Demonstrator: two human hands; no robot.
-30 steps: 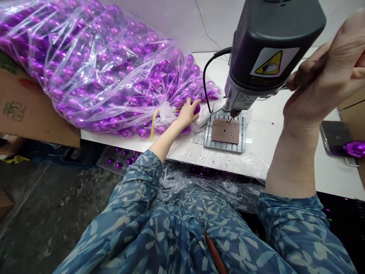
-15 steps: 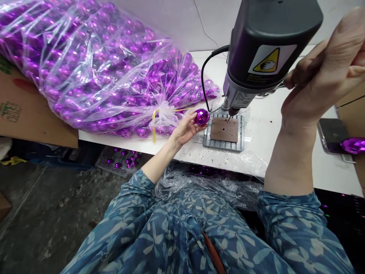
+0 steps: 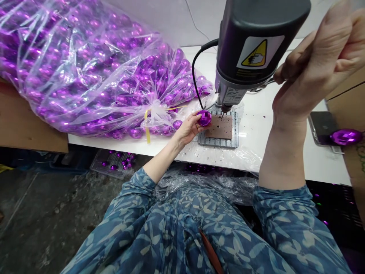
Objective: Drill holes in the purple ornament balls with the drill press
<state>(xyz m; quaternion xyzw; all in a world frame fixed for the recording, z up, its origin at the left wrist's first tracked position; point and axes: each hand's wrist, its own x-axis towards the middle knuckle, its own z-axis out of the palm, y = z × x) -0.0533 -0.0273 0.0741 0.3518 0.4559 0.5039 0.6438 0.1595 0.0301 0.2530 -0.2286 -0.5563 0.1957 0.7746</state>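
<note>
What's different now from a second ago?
The left hand, which was reaching down beside the bag, has taken hold of a faceted purple ball and moved it rightward, to the left edge of the metal plate under the drill. The right hand stayed raised at the drill's side; the bag stayed tied.

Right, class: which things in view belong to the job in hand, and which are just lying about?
Likely in the job:
- purple bead, held by the left hand
- drill, the right hand on its lever
- brown plate under it
- bag of beads

Likely just lying about:
- dark device at right
- cardboard at left
</note>
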